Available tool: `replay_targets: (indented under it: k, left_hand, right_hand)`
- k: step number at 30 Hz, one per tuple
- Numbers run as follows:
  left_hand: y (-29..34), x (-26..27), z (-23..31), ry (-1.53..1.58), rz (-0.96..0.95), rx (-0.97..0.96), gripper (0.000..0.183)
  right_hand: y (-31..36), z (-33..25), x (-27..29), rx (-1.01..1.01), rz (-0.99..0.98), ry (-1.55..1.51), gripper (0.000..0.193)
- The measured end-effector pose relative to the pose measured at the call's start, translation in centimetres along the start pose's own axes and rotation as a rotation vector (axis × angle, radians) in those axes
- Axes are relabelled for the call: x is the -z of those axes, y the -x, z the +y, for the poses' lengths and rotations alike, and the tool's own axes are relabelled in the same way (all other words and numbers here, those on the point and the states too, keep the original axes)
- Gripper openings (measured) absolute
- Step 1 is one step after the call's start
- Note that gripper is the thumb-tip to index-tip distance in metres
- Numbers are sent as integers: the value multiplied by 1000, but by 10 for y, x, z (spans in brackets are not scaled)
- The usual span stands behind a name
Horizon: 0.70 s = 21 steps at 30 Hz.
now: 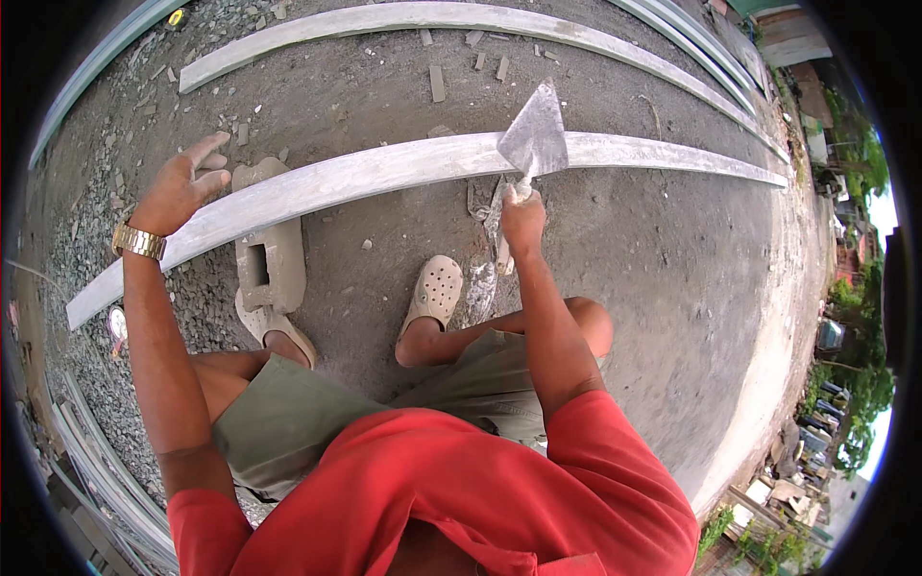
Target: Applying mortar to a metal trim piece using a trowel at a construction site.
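Note:
A trowel (pixel 538 134) with a pointed grey blade is in my right hand (pixel 523 223), whose fingers are wrapped round its handle. The blade points away from me, over a long whitish-grey beam (pixel 336 180) that lies across in front. Whether the blade touches the beam I cannot tell. A hollow concrete block (pixel 288 264) lies under the beam's left part. My left hand (pixel 182 187), with a gold watch on the wrist, is held by the beam's far edge near its left end. Its fingers are stretched out and hold nothing.
Another long beam (pixel 423 16) lies farther off, with small broken pieces (pixel 437 84) before it. Gravel (pixel 206 317) covers the ground at left. Crumpled, mortar-smeared material (pixel 482 288) lies beside my right foot. A yellow-and-black object (pixel 177 17) is at far left.

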<state>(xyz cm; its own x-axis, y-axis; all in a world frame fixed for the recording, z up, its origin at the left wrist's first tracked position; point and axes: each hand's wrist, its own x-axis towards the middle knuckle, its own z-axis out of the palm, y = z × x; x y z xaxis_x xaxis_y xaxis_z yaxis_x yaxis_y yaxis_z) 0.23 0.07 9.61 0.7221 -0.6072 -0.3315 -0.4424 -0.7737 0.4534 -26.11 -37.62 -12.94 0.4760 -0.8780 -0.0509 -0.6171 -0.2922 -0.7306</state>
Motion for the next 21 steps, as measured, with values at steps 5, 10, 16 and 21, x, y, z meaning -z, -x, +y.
replay_targets:
  k: [5, 10, 16, 21]
  left_hand:
    - [10, 3, -19, 41, 37, 59, 59]
    - [15, 8, -20, -2, 7, 112, 59]
    - [13, 7, -20, -8, 79, -42, 58]
    - [20, 8, -27, -10, 93, 8, 57]
  right_hand:
    - [-97, 59, 30, -255, 67, -135, 34]
    - [26, 5, -26, -22, 69, -114, 34]
    - [-29, 32, 6, -75, 130, -74, 32]
    - [-47, 25, 5, -209, 162, -153, 32]
